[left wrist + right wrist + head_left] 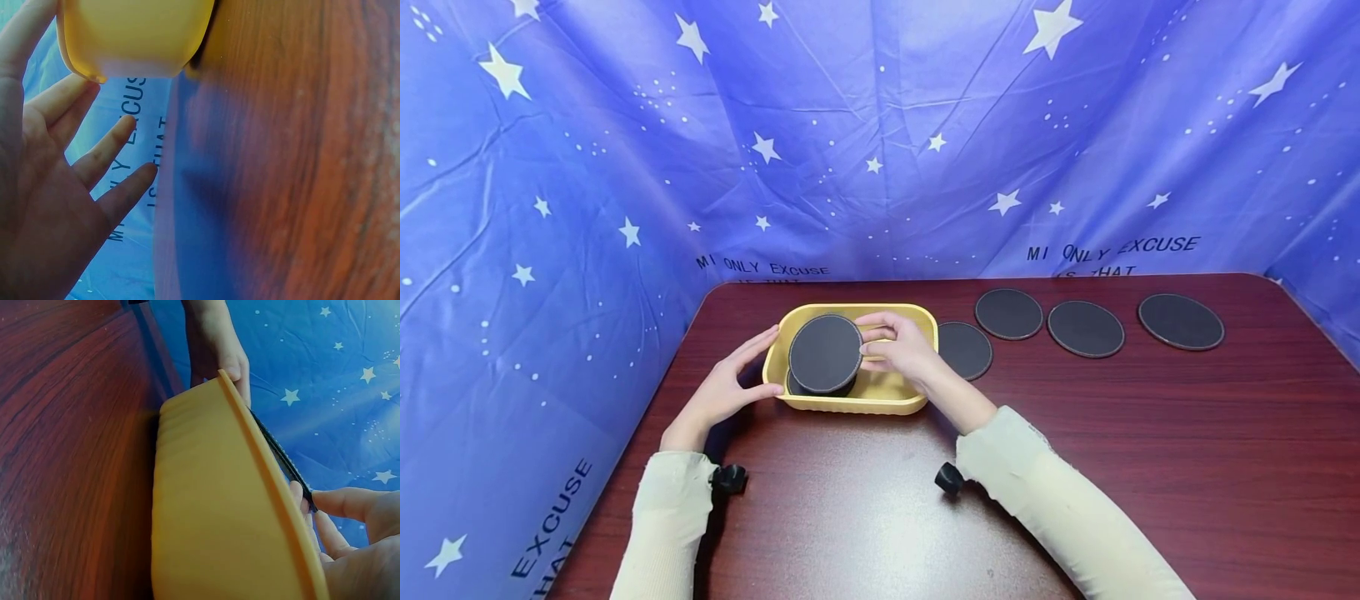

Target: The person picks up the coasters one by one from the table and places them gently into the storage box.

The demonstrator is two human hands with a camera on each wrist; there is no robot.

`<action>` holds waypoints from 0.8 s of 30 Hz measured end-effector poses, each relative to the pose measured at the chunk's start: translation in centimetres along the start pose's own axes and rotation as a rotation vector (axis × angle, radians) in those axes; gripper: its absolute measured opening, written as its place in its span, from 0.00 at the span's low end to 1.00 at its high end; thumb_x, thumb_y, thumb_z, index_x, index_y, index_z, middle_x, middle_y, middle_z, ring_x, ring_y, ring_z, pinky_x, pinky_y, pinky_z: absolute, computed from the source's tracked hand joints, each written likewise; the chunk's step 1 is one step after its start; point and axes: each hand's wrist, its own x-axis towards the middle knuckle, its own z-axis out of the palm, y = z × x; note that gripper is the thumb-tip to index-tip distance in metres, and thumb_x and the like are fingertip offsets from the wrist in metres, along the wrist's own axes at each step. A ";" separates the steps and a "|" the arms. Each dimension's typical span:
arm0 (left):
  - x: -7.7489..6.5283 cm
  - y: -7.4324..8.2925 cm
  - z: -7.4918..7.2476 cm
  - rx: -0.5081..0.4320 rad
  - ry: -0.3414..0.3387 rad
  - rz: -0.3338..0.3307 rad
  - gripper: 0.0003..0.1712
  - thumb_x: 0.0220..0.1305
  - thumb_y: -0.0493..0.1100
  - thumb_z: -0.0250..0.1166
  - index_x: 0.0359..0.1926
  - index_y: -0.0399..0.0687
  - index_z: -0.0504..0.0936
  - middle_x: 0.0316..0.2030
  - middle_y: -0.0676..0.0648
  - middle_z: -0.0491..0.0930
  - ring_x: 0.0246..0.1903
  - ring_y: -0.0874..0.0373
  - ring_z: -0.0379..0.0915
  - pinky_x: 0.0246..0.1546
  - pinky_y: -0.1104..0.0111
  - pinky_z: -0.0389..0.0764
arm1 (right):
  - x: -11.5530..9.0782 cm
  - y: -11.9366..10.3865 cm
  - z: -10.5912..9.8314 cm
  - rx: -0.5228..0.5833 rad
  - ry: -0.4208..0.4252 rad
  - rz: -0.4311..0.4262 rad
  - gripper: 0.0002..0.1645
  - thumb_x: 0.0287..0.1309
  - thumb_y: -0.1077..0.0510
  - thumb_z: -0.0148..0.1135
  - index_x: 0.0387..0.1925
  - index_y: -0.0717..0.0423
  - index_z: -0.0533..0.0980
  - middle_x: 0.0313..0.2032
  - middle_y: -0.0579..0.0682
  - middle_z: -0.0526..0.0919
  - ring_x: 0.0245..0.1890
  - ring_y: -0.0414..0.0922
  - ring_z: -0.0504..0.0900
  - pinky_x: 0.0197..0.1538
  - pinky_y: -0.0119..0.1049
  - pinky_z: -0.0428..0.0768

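Note:
A yellow bin (850, 407) with rounded corners stands on the table. At its left end, my left hand (722, 387) spreads its fingers (115, 150) nearly straight, with thumb and index touching the corners. My right hand (898, 346) reaches in over the bin's right side. Between thumb and fingertips it pinches the right edge of a round black coaster (825, 353) with a stitched rim. That coaster is tilted in the right wrist view, its edge rising just above the bin's rim (269, 456). Beneath it, another black coaster (796, 387) shows partly inside the bin.
Several black coasters lie on the dark red wooden table (1150, 450): one (967, 350) beside the bin's right end, others (1009, 314) (1086, 328) farther right, and one (1181, 321) at the far right. A blue star-printed cloth (880, 217) hangs behind the table.

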 end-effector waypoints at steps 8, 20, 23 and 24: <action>0.0 0.0 0.0 -0.004 0.002 0.008 0.48 0.56 0.43 0.76 0.75 0.54 0.64 0.76 0.50 0.59 0.76 0.47 0.53 0.67 0.85 0.54 | 1.0 1.2 0.6 -0.089 -0.013 0.080 0.28 0.58 0.76 0.57 0.61 0.65 0.72 0.39 0.54 0.81 0.29 0.40 0.82 0.44 0.40 0.88; 0.1 0.3 -0.1 0.010 0.008 0.015 0.48 0.55 0.42 0.76 0.75 0.52 0.64 0.76 0.49 0.59 0.76 0.46 0.53 0.67 0.87 0.53 | 1.3 1.6 0.8 -0.169 -0.053 0.119 0.30 0.58 0.78 0.54 0.63 0.71 0.69 0.41 0.59 0.78 0.28 0.40 0.79 0.46 0.40 0.88; 0.1 0.4 0.0 0.012 0.003 -0.002 0.48 0.56 0.43 0.76 0.75 0.53 0.64 0.76 0.49 0.59 0.76 0.47 0.53 0.68 0.85 0.54 | 1.3 1.8 0.8 -0.194 -0.056 0.146 0.30 0.59 0.76 0.56 0.65 0.71 0.68 0.48 0.62 0.77 0.30 0.40 0.79 0.47 0.38 0.87; 0.1 0.4 0.0 0.012 0.002 -0.006 0.48 0.56 0.44 0.76 0.75 0.54 0.64 0.76 0.50 0.59 0.76 0.47 0.53 0.68 0.84 0.54 | 1.3 1.8 0.8 -0.201 -0.057 0.159 0.30 0.60 0.75 0.56 0.65 0.71 0.68 0.50 0.63 0.76 0.31 0.41 0.80 0.48 0.38 0.87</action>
